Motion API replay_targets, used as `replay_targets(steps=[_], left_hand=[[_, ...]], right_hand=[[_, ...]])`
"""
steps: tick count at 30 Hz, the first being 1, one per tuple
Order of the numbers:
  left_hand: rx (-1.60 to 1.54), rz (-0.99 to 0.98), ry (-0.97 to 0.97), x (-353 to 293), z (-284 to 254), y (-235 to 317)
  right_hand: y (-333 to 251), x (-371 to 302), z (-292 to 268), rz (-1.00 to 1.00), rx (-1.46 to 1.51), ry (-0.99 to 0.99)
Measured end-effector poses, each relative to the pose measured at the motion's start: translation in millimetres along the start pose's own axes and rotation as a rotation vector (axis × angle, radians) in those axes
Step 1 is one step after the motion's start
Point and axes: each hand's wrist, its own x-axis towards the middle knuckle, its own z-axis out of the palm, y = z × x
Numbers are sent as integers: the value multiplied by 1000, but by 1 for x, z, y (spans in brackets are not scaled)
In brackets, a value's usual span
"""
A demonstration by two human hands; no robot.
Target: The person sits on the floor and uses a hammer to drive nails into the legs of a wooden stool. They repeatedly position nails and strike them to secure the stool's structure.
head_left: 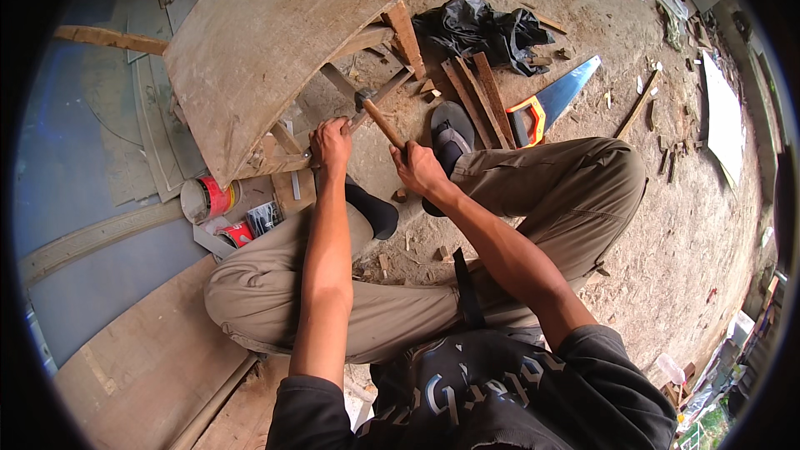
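A small wooden table with a worn plywood top point(258, 29) stands in front of me, its legs and rails facing my hands. My right hand point(419, 168) is closed round the wooden handle of a hammer point(383, 123). The hammer's dark head lies at a wooden strip point(392, 83) between the table's legs; whether it touches the strip I cannot tell. My left hand point(332, 146) has its fingers curled over the near end of that strip, beside the table's lower corner. What lies under those fingers is hidden.
Right of the table lie a black plastic bag point(487, 29), wood strips point(479, 100) and a handsaw point(558, 100) with an orange and black handle. Cans point(208, 198) stand near my left knee. My sandalled foot point(452, 127) is close to the hammer. Wood scraps litter the floor.
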Motion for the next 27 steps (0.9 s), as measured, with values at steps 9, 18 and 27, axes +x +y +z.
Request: replay_targets(steps=[9, 18, 27], left_hand=[[51, 9, 16, -2, -1, 2], [62, 11, 12, -3, 2, -1], [73, 60, 70, -6, 1, 2]], right_hand=[[0, -1, 0, -17, -10, 13], [1, -2, -1, -1, 19, -4], [-11, -10, -1, -39, 17, -16]])
